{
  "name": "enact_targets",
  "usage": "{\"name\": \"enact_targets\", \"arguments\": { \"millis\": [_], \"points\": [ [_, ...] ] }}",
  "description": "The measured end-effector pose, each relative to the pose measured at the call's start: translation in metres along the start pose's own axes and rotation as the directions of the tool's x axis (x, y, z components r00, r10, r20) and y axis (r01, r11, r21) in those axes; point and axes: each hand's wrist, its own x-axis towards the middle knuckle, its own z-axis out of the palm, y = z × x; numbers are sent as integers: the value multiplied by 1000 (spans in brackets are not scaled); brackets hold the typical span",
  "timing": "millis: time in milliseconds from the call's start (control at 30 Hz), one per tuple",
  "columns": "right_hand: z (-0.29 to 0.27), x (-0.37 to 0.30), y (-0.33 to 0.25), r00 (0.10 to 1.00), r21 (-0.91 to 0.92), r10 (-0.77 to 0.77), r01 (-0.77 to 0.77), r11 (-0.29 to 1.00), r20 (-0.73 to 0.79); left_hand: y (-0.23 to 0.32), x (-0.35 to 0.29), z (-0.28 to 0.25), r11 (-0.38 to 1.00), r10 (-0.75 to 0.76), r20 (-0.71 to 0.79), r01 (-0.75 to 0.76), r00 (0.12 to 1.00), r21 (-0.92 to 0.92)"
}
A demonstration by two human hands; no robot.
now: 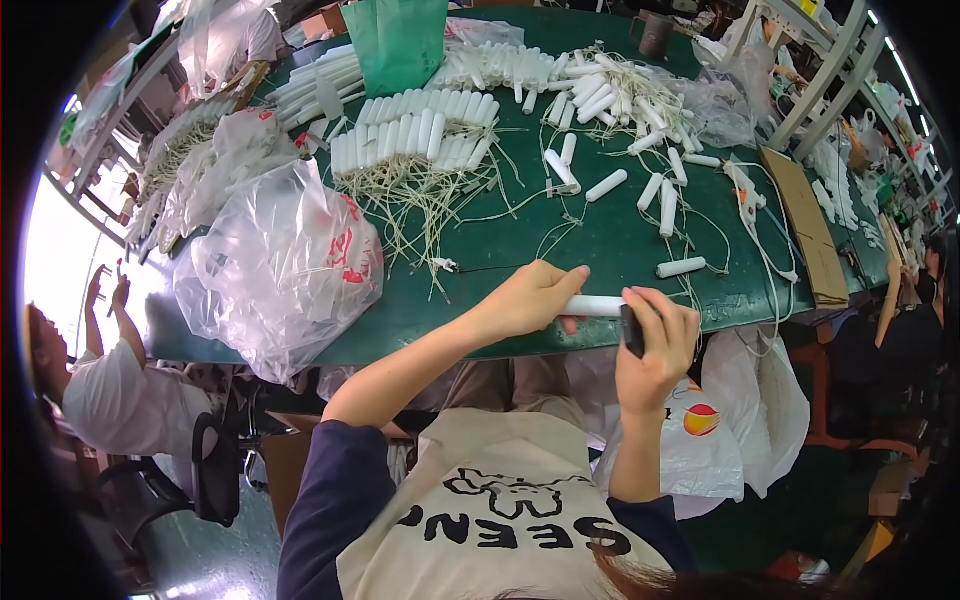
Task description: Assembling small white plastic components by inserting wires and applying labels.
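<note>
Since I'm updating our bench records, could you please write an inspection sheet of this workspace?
Surface: green table, largely covered.
Job's things: white tube between both hands; stacked tubes behind, loose tubes scattered at centre and right.
Clutter: clear plastic bag at left, green bag at the back, cardboard at right.
Hands: left hand grips the tube's left end; right hand holds a black object at its right end.
Cables: pale wires trail, tangled, from tubes.
Surroundings: seated person at left; metal shelving at right.

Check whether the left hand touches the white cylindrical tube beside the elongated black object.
Touching: head view shows the left hand gripping the white tube at its left end.
</note>
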Motion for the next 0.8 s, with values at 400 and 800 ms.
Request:
{"name": "enact_targets", "arguments": {
  "millis": [400,800],
  "points": [
    [1,-2,-1,997,-27,-77,77,997,13,-1,7,0,949,-168,-42,150,985,-277],
    [-10,-7,-7,978,141,194,-202,969,73,-19,-31,-4,906,421,-29,-422,907,-39]
  ]
}}
